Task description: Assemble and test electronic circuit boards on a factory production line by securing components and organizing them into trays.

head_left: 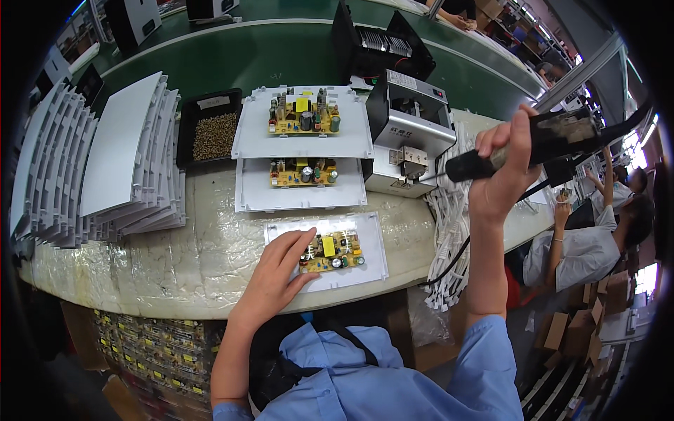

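My right hand is wrapped round a black electric screwdriver, raised at the right. Its nose points left toward the silver and black screw feeder. My left hand lies with fingers stretched out and thumb apart at the left side of a yellow-brown circuit board, touching its edge. That board sits on a white plastic panel at the bench's near edge. Beyond it are two more white panels, each bearing a circuit board.
Stacked white panels stand at the left beside a black tray of small brass-coloured screws. White cables hang over the bench's front edge. A green conveyor runs behind. Stacked circuit boards sit below. Another person works at the right.
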Motion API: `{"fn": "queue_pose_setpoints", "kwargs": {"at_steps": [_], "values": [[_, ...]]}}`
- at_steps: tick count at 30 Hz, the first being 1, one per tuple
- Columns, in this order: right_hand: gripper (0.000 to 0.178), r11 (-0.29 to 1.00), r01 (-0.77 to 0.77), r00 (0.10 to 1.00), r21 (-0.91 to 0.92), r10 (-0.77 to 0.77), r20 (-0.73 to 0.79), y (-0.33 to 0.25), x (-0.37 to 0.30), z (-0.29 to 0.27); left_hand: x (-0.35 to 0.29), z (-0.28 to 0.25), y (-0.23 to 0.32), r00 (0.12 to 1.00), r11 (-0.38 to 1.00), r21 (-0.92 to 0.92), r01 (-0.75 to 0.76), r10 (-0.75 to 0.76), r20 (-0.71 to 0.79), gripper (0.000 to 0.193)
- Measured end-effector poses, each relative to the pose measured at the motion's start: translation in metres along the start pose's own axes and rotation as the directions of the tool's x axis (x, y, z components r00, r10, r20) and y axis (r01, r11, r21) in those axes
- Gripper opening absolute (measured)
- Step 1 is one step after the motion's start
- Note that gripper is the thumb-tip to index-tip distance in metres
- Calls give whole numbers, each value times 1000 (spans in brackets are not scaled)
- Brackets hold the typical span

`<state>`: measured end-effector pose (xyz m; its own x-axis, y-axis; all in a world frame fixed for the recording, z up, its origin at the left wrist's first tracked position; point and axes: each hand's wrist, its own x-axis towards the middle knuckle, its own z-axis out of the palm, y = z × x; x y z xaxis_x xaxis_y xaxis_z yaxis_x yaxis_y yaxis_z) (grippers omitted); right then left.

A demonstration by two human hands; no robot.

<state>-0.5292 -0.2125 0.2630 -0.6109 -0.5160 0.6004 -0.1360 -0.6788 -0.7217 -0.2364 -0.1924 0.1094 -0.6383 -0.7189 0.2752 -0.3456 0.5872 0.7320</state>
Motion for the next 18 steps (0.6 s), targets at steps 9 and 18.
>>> {"fn": "queue_pose_setpoints", "kwargs": {"at_steps": [9,18], "values": [[15,994,-11,998,-110,19,67,13,-12,4,7,3,0,1000,1000,-20,3,-4,-21,74],[42,954,-274,935,121,235,267,-21,-89,5,7,4,-3,999,1000,-1,-20,20,-34,76]]}}
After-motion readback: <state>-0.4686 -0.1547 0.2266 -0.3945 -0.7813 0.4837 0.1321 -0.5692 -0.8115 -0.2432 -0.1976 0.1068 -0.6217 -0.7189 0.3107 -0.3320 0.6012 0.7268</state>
